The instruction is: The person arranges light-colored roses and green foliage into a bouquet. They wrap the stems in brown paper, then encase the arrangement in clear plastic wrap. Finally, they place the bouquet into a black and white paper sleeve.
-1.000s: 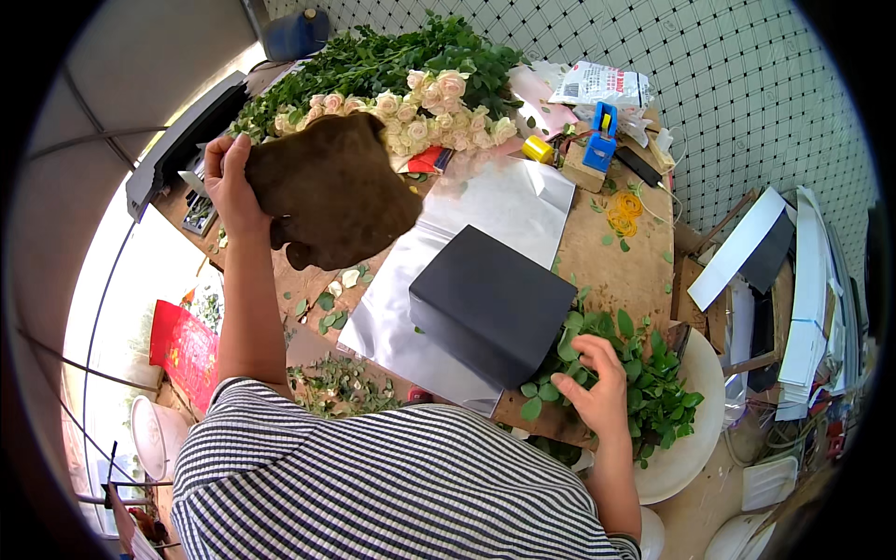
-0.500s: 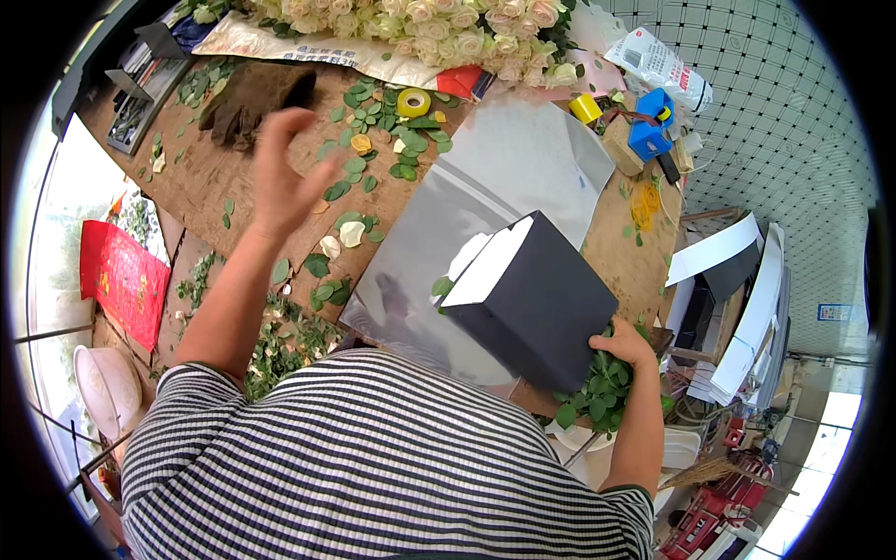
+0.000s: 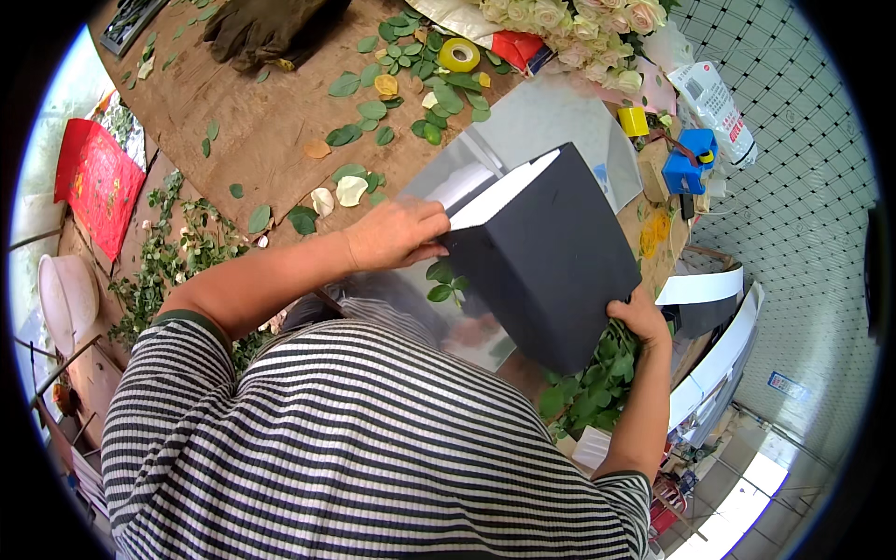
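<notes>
A folded sheet of stiff black wrapping card (image 3: pixel 546 252) with a white inner side stands tilted in front of me, bent round something mostly hidden. My left hand (image 3: pixel 401 233) pinches its left edge, fingers curled over the rim. Down at the lower right corner, my right hand (image 3: pixel 642 317) grips the card with the thumb on its black face; the other fingers are mostly hidden. Green rose leaves (image 3: pixel 597 385) stick out below that corner, and a small leaf sprig (image 3: pixel 446 282) shows by the left edge. Clear film (image 3: pixel 583 121) lies beneath the card.
Loose leaves (image 3: pixel 371 110), petals (image 3: pixel 351 190), a yellow tape roll (image 3: pixel 458 55) and brown gloves (image 3: pixel 266 33) lie on the brown table (image 3: pixel 280 121). Pale roses (image 3: pixel 597 42) are heaped at the far side. A blue tape dispenser (image 3: pixel 689 163) stands at the right; black-and-white card sheets (image 3: pixel 714 364) lean below.
My left hand has come down from the air onto the card's left edge. The card is tilted more upright, my right hand still on it. The view has shifted.
</notes>
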Available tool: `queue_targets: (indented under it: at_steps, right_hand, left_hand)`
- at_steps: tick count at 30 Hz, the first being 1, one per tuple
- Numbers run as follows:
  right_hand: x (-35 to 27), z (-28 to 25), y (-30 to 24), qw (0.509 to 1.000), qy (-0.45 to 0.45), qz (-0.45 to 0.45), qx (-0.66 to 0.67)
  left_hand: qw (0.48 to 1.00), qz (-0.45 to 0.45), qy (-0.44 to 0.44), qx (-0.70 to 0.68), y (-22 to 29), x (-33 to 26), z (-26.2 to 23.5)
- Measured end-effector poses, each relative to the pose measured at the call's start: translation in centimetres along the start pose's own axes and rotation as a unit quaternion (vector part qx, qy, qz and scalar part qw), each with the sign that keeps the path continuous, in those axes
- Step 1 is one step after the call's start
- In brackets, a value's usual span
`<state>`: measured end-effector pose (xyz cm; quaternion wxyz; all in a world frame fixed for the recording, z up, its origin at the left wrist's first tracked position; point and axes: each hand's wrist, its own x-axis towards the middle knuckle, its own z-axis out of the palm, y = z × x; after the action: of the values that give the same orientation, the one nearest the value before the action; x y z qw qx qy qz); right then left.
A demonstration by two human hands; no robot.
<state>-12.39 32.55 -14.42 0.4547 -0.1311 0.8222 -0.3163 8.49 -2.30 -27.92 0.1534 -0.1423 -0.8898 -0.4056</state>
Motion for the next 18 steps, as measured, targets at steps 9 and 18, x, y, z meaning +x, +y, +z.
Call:
queue_targets:
  at_steps: [9,18]
  right_hand:
    - [8.3,-1.1,-1.1,0.999,0.007,-0.047,-0.013]
    - [7.9,-1.0,0.3,0.999,0.029,-0.023,-0.019]
  left_hand:
    - [0.994,-0.042,0.056,0.079,-4.8,2.0,0.6]
    - [0.996,-0.055,0.04,0.052,-4.7,2.0,0.5]
